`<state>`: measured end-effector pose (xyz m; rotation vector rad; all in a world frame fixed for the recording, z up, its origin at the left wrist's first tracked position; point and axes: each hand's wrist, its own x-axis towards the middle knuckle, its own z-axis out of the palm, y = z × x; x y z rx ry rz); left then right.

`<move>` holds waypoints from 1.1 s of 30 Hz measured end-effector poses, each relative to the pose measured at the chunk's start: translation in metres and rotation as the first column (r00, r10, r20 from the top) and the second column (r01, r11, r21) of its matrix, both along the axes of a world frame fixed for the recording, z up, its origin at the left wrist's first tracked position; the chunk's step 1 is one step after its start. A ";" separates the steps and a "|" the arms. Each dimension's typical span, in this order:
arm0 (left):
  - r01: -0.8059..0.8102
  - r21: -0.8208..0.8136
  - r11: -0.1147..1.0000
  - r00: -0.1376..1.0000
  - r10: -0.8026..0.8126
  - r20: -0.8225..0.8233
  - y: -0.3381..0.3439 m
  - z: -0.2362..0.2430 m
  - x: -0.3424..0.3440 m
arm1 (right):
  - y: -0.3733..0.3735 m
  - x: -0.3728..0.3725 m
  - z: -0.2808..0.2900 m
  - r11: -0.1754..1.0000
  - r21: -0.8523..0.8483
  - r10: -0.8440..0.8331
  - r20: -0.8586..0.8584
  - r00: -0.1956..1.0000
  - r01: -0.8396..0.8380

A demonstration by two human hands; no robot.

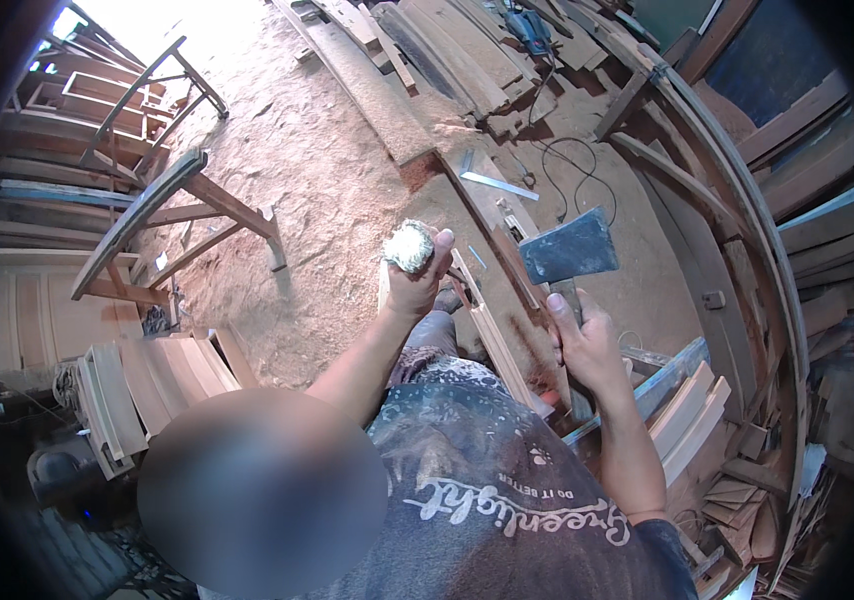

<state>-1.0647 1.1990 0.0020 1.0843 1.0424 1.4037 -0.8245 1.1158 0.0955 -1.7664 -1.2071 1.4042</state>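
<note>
In front of my body, my left hand (417, 285) is closed round a handle with a pale, battered round end (409, 246); its lower part is hidden. To the right, my right hand (589, 342) grips the short handle of a mallet with a dark, blocky head (569, 246), raised upright with the thumb along the handle. Between the two hands, a light wooden piece (492, 340) with a slot near its far end slants away from my lap. A foot shows partly beside it.
Beyond lies a long board (507, 220) with a metal square (499, 186) on it. A blue power tool (530, 32) rests on stacked planks, its black cord trailing. Wooden trestles (187, 180) stand at left, near curved light slats (162, 380). Sawdust covers the floor.
</note>
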 end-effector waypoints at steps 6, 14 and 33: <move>-0.022 -0.019 1.000 1.000 0.023 0.010 -0.008 -0.003 0.012 | 0.004 -0.005 0.004 0.994 0.057 0.087 0.070 0.994 -0.091; 0.008 0.038 0.999 0.984 -0.001 -0.180 -0.001 -0.023 0.004 | 0.012 -0.004 0.020 0.984 0.036 0.165 0.153 0.974 -0.172; 0.091 0.073 0.993 0.959 -0.067 -0.277 0.005 -0.055 -0.003 | 0.038 -0.017 0.034 0.946 0.131 0.256 0.257 0.932 -0.296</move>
